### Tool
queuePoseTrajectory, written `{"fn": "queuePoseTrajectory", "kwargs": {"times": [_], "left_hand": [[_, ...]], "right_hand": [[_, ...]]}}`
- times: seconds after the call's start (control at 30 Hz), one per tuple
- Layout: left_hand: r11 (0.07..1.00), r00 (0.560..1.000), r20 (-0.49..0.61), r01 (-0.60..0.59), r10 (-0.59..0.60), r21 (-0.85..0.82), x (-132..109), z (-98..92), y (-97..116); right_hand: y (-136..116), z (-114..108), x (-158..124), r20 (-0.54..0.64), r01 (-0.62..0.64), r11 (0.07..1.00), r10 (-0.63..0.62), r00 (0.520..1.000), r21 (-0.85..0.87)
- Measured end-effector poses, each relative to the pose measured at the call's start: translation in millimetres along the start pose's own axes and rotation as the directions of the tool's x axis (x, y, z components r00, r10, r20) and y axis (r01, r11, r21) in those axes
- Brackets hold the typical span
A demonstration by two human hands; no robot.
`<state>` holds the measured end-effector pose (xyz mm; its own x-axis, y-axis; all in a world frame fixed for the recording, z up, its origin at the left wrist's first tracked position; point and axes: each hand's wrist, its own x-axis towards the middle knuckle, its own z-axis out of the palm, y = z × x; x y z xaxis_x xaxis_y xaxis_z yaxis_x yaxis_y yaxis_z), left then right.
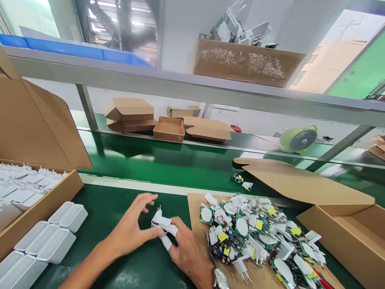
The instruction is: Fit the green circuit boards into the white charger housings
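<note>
In front of me, my right hand grips a small white plug housing with metal pins pointing up. White wraps cover some of that hand's fingertips. To its left, my left hand is spread, fingers raised and curved. Its thumb tip reaches the housing's lower edge; whether it presses on it I cannot tell. A heap of green circuit boards with white plug parts lies on a cardboard sheet beside my right hand. White open casings stand in rows at the left.
An open carton of white adapters stands at far left, another open carton at right. One loose board with a plug lies on the green belt. A metal shelf frame crosses above; tweezers lie by the heap.
</note>
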<state>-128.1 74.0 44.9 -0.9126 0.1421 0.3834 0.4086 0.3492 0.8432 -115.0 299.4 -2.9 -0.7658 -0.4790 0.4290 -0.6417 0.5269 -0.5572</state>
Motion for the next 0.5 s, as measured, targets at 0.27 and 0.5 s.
{"fn": "queuePoseTrajectory", "kwargs": {"times": [0.27, 0.5], "left_hand": [[0.996, 0.988, 0.136, 0.074, -0.067, -0.051, -33, 40.9, -54], [0.971, 0.973, -0.015, -0.229, 0.231, 0.075, -41, 55.0, -50]], "right_hand": [[5, 16, 1, 0.002, -0.305, 0.785, 0.360, 0.933, 0.539], [-2, 17, 3, 0.216, -0.481, 0.425, 0.534, 0.817, 0.767]]}}
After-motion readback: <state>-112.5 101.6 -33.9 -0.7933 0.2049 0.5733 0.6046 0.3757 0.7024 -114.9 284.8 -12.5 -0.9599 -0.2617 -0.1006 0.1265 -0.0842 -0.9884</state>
